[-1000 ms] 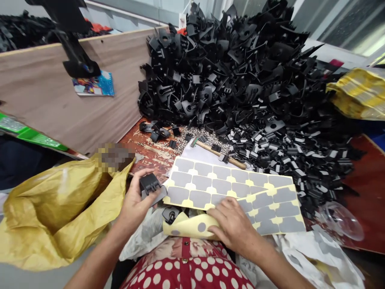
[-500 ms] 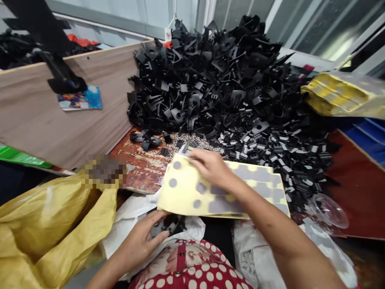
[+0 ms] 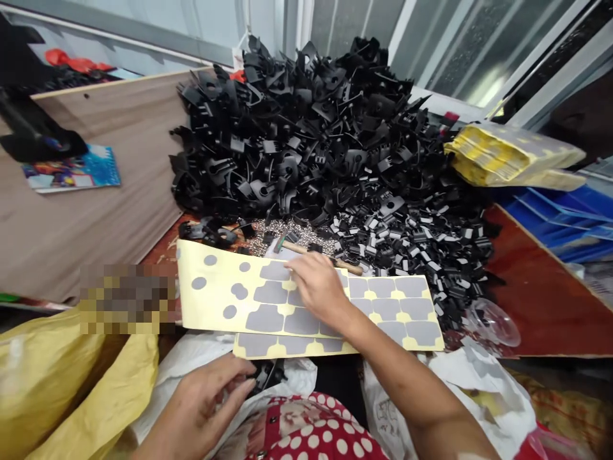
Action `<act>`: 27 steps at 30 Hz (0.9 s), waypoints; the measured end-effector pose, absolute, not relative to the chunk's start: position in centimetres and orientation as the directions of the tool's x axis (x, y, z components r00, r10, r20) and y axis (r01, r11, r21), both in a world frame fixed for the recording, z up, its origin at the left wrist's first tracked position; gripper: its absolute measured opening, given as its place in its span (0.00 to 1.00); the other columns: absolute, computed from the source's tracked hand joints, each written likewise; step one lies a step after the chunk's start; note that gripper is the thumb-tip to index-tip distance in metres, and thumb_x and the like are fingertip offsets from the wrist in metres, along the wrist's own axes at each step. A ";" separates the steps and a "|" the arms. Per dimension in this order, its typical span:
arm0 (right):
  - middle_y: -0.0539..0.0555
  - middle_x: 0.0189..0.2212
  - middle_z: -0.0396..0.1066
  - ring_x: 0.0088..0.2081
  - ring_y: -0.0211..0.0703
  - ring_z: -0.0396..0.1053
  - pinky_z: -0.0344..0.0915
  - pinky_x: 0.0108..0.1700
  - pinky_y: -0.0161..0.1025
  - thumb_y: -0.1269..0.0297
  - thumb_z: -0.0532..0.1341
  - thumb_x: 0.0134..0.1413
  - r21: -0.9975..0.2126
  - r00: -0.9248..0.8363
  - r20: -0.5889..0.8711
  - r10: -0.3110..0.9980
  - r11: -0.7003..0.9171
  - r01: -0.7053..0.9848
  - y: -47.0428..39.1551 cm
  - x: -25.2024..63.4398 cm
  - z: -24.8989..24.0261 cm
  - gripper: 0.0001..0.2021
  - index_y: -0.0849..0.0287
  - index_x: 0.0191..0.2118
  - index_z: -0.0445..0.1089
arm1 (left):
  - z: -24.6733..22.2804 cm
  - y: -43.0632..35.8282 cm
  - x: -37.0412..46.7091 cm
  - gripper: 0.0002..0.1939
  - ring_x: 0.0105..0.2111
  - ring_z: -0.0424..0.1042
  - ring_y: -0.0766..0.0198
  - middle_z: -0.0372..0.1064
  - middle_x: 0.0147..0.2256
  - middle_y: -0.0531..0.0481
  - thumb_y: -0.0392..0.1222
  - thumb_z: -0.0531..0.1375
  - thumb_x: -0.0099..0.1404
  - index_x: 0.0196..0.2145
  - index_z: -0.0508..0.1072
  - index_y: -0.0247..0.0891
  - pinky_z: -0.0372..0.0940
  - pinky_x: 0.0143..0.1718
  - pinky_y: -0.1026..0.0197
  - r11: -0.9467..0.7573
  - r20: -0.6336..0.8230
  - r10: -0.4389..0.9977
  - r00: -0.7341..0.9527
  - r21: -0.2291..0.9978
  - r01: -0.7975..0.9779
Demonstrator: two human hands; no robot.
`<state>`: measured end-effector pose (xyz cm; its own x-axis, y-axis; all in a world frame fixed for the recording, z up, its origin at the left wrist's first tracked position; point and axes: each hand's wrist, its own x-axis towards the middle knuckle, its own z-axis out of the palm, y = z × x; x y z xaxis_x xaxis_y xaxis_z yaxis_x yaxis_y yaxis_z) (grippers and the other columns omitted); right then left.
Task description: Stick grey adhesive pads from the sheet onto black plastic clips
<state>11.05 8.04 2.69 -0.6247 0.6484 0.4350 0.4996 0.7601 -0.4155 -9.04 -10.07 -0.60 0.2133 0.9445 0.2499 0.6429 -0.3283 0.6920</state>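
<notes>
Your top sheet (image 3: 211,300) now reaches further toward nine o'clock, baring more of the lower sheet (image 3: 422,308), your right hand (image 3: 320,289) on top, whether pinching I can't tell, your left hand (image 3: 204,397) parted at seven o'clock.

- sticker sheets (image 3: 269,313): before the heap of parts (image 3: 297,147)
- hammer (image 3: 294,248): just behind the sheets
- board (image 3: 119,128): left of the heap
- bowl (image 3: 495,322): right of the sheets

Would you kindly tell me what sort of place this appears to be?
Probably an assembly workshop: a large heap of black, plastic-looking parts, a wooden-handled hammer and pale yellow sheets with grey patches lie close together.
</notes>
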 end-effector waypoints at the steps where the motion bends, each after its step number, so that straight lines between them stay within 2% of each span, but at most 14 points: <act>1: 0.59 0.48 0.77 0.53 0.52 0.70 0.65 0.58 0.54 0.70 0.55 0.71 -0.406 -0.615 0.399 0.680 0.732 0.547 7.2 13.1 2.1 0.13 0.56 0.53 0.75 | -0.1 -9.2 -8.7 0.07 0.28 0.76 0.64 0.76 0.30 0.51 0.41 0.58 0.72 0.38 0.76 0.43 0.70 0.29 0.67 -0.361 0.293 0.931 0.217 0.662 0.657; 3: 0.64 0.60 0.70 0.63 0.61 0.63 0.60 0.64 0.62 0.65 0.60 0.68 -0.337 -0.641 0.322 0.697 0.717 0.610 6.0 16.5 0.2 0.15 0.58 0.57 0.73 | 0.2 -6.8 -8.1 0.08 0.33 0.77 0.61 0.77 0.34 0.48 0.39 0.56 0.73 0.41 0.76 0.41 0.71 0.34 0.63 -0.419 0.376 0.898 0.228 0.572 0.705; 5: 0.66 0.68 0.60 0.70 0.65 0.54 0.55 0.68 0.66 0.60 0.65 0.65 -0.298 -0.699 0.232 0.677 0.733 0.611 5.5 18.8 -1.6 0.24 0.58 0.64 0.68 | -0.3 -3.8 -7.2 0.11 0.42 0.77 0.54 0.77 0.42 0.42 0.38 0.55 0.72 0.45 0.77 0.39 0.73 0.43 0.55 -0.462 0.439 0.860 0.262 0.450 0.764; 8: 0.64 0.71 0.56 0.72 0.60 0.52 0.52 0.71 0.63 0.56 0.67 0.62 -0.341 -0.768 0.175 0.616 0.769 0.540 6.2 20.8 -2.5 0.31 0.56 0.68 0.63 | -2.1 0.7 -6.0 0.16 0.60 0.69 0.43 0.71 0.59 0.35 0.38 0.57 0.71 0.53 0.77 0.38 0.65 0.59 0.40 -0.500 0.431 0.826 0.364 0.262 0.825; 10: 0.62 0.68 0.62 0.69 0.57 0.58 0.57 0.69 0.57 0.56 0.67 0.61 -0.399 -0.773 0.196 0.603 0.769 0.499 7.4 21.3 -2.0 0.30 0.56 0.66 0.65 | -3.5 2.7 -5.3 0.22 0.66 0.60 0.40 0.64 0.66 0.37 0.43 0.58 0.71 0.61 0.73 0.42 0.57 0.65 0.35 -0.507 0.368 0.830 0.419 0.186 0.842; 12: 0.59 0.58 0.74 0.60 0.51 0.70 0.67 0.62 0.49 0.59 0.64 0.65 -0.433 -0.742 0.234 0.628 0.751 0.498 9.5 21.1 -0.8 0.20 0.55 0.60 0.72 | -4.7 3.6 -4.7 0.26 0.68 0.57 0.39 0.60 0.69 0.39 0.48 0.57 0.73 0.66 0.68 0.48 0.53 0.66 0.32 -0.485 0.311 0.849 0.426 0.140 0.863; 14: 0.56 0.46 0.80 0.48 0.46 0.75 0.71 0.53 0.43 0.66 0.60 0.68 -0.365 -0.691 0.292 0.661 0.745 0.559 12.5 20.1 0.4 0.11 0.55 0.51 0.77 | -5.4 3.5 -4.1 0.27 0.69 0.57 0.38 0.58 0.70 0.40 0.49 0.54 0.74 0.68 0.65 0.50 0.50 0.66 0.31 -0.423 0.276 0.882 0.381 0.108 0.900; 15: 0.56 0.43 0.80 0.46 0.46 0.75 0.71 0.51 0.43 0.69 0.58 0.69 -0.291 -0.663 0.325 0.675 0.738 0.608 14.3 19.3 1.0 0.11 0.55 0.47 0.78 | -5.6 3.3 -3.8 0.26 0.69 0.57 0.37 0.58 0.70 0.40 0.48 0.53 0.74 0.68 0.65 0.51 0.49 0.66 0.30 -0.387 0.263 0.899 0.351 0.096 0.917; 17: 0.60 0.51 0.78 0.51 0.51 0.72 0.69 0.52 0.48 0.75 0.57 0.67 -0.090 -0.596 0.403 0.695 0.678 0.730 18.3 17.4 1.8 0.14 0.56 0.49 0.78 | -5.6 2.9 -3.3 0.26 0.68 0.58 0.37 0.59 0.69 0.40 0.47 0.53 0.74 0.68 0.65 0.51 0.48 0.66 0.30 -0.329 0.240 0.923 0.301 0.087 0.940; 19: 0.66 0.64 0.67 0.60 0.59 0.66 0.66 0.56 0.57 0.77 0.56 0.65 0.010 -0.560 0.439 0.703 0.620 0.785 22.1 15.6 2.3 0.15 0.59 0.50 0.77 | -5.4 2.9 -3.0 0.27 0.69 0.58 0.38 0.59 0.69 0.40 0.47 0.53 0.74 0.68 0.65 0.51 0.47 0.66 0.30 -0.307 0.214 0.936 0.281 0.099 0.947; 22: 0.65 0.71 0.56 0.68 0.65 0.56 0.56 0.64 0.68 0.76 0.58 0.65 0.187 -0.636 0.431 0.640 0.626 0.757 25.6 14.3 2.7 0.10 0.60 0.43 0.76 | -4.9 3.7 -3.2 0.27 0.70 0.56 0.39 0.58 0.70 0.42 0.49 0.53 0.74 0.69 0.63 0.52 0.47 0.67 0.30 -0.309 0.166 0.944 0.284 0.148 0.940; 24: 0.63 0.68 0.62 0.68 0.63 0.55 0.49 0.68 0.69 0.74 0.58 0.65 0.261 -0.701 0.426 0.572 0.664 0.701 25.8 14.6 3.1 0.08 0.60 0.38 0.75 | -4.6 4.6 -3.9 0.27 0.70 0.54 0.40 0.58 0.70 0.42 0.50 0.53 0.74 0.69 0.64 0.52 0.46 0.67 0.30 -0.318 0.145 0.945 0.293 0.202 0.926; 25: 0.63 0.63 0.68 0.66 0.61 0.59 0.48 0.69 0.67 0.74 0.58 0.66 0.268 -0.714 0.430 0.552 0.677 0.685 25.2 15.1 3.3 0.09 0.60 0.36 0.74 | -4.5 4.9 -4.3 0.27 0.70 0.54 0.40 0.58 0.70 0.42 0.50 0.54 0.74 0.68 0.65 0.51 0.45 0.68 0.30 -0.322 0.144 0.945 0.295 0.244 0.915; 27: 0.61 0.47 0.78 0.54 0.55 0.69 0.55 0.66 0.60 0.71 0.58 0.68 0.237 -0.697 0.448 0.559 0.678 0.696 22.7 15.9 3.9 0.09 0.59 0.38 0.74 | -4.1 5.5 -5.1 0.27 0.70 0.55 0.41 0.60 0.69 0.39 0.50 0.56 0.72 0.66 0.68 0.48 0.45 0.68 0.31 -0.324 0.175 0.945 0.277 0.385 0.864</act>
<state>15.94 22.70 3.88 -0.6975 0.5590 0.4483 0.6958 0.6781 0.2369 -5.15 5.48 -4.08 0.2767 0.9449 0.1752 0.8641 -0.3244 0.3849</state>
